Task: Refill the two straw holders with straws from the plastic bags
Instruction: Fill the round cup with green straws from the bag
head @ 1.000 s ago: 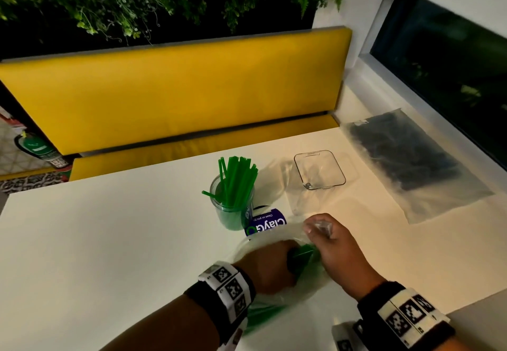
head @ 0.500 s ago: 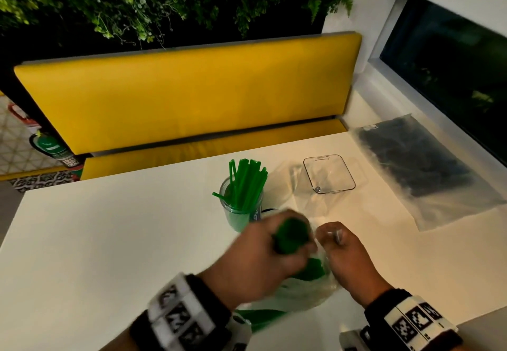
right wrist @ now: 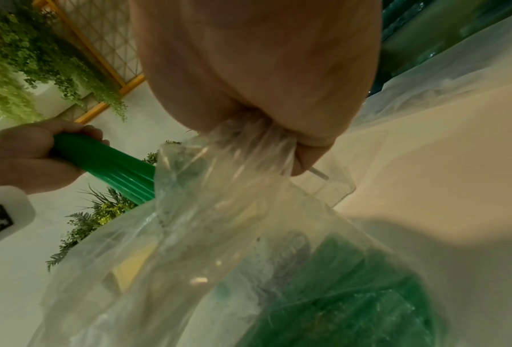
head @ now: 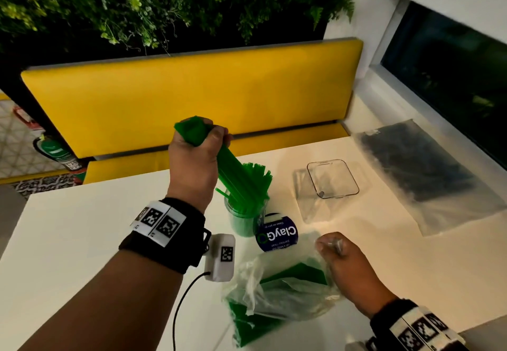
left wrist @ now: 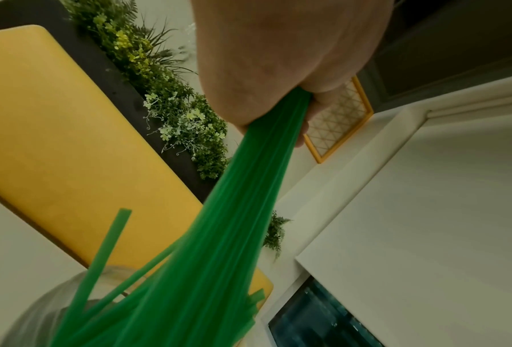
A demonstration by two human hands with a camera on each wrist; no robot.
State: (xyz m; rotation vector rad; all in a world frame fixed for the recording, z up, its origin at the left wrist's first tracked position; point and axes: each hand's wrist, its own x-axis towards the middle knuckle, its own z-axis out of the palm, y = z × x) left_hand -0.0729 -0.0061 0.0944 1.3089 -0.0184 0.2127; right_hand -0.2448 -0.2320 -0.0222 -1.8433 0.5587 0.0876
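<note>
My left hand point(head: 196, 145) grips a thick bundle of green straws point(head: 233, 169) by its upper end, tilted, with the lower ends inside the round clear straw holder point(head: 242, 220), which has other green straws standing in it. In the left wrist view the bundle of green straws point(left wrist: 218, 234) fans down into the round straw holder point(left wrist: 34, 312). My right hand point(head: 333, 247) pinches the mouth of the clear plastic bag point(head: 282, 293), which lies on the table with green straws left inside. A second, square clear holder point(head: 332, 179) stands empty to the right. A bag of black straws point(head: 422, 169) lies at the far right.
The white table point(head: 82, 241) carries a round blue sticker point(head: 277, 236) beside the round holder. A yellow bench point(head: 192, 98) runs behind the table, with plants above it. A window and its sill lie along the right side.
My left hand pulled a bundle of green straws out of the bag, lifted it and carried it over to the round holder. My right hand stayed on the bag's mouth.
</note>
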